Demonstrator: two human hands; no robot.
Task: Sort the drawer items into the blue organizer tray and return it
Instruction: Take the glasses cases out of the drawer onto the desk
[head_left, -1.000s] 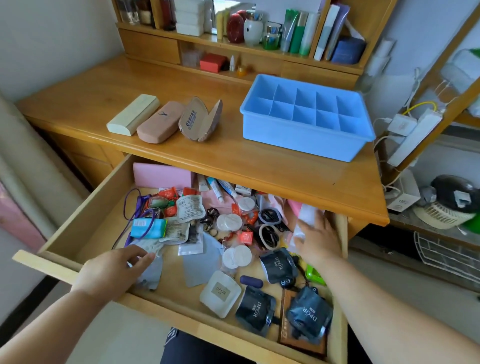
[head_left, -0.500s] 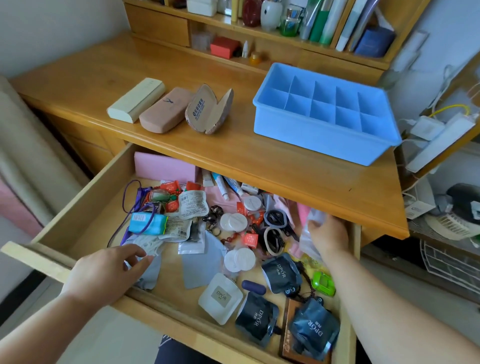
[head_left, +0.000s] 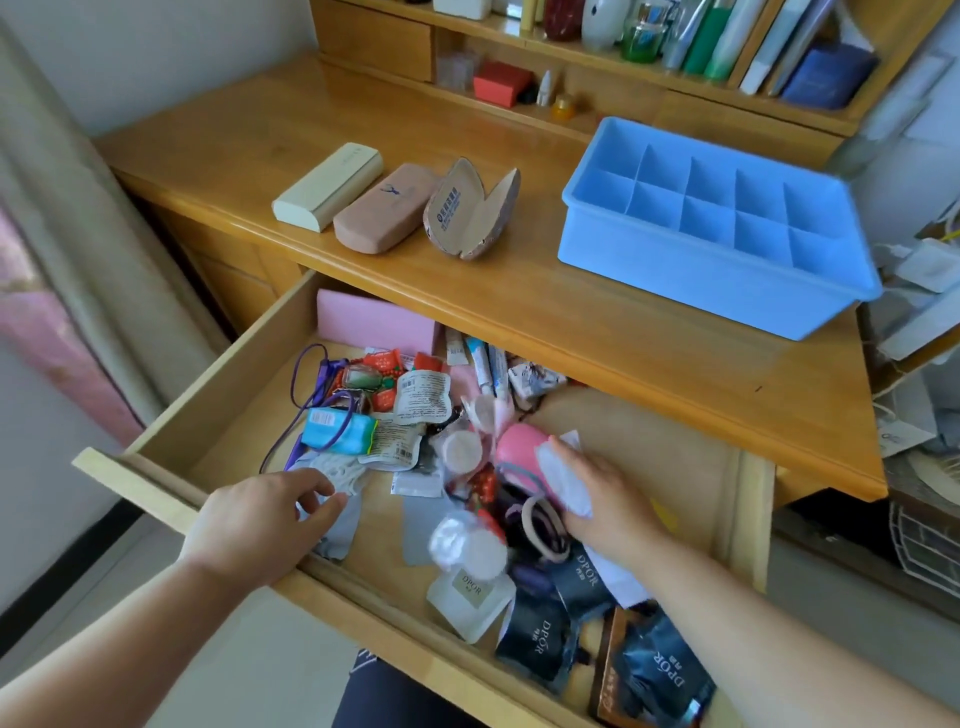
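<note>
The blue organizer tray (head_left: 717, 283) stands on the desk top at the right, its compartments empty. Below it the wooden drawer (head_left: 156, 486) is pulled out and full of small items: a blue packet (head_left: 337, 431), a purple cord (head_left: 311, 395), a pink case (head_left: 519, 452), hair ties (head_left: 540, 525), dark DPOR sachets (head_left: 540, 639) and a white square sachet (head_left: 470, 597). My right hand (head_left: 602, 504) presses sideways against the pile, with a white packet (head_left: 563, 480) at its fingers. My left hand (head_left: 260, 525) rests at the drawer's front, fingers spread on a grey cloth (head_left: 337, 532).
Three glasses cases lie on the desk left of the tray: a cream one (head_left: 327, 184), a pink one (head_left: 387, 213) and an open one (head_left: 470, 213). A pink box (head_left: 374, 322) sits at the drawer's back. The shelf (head_left: 623, 57) behind holds bottles and books. The drawer floor (head_left: 649, 452) at the right is bare.
My right hand has swept from the drawer's right back corner toward the left, bunching the items into the middle and baring the right side. My left hand has barely moved.
</note>
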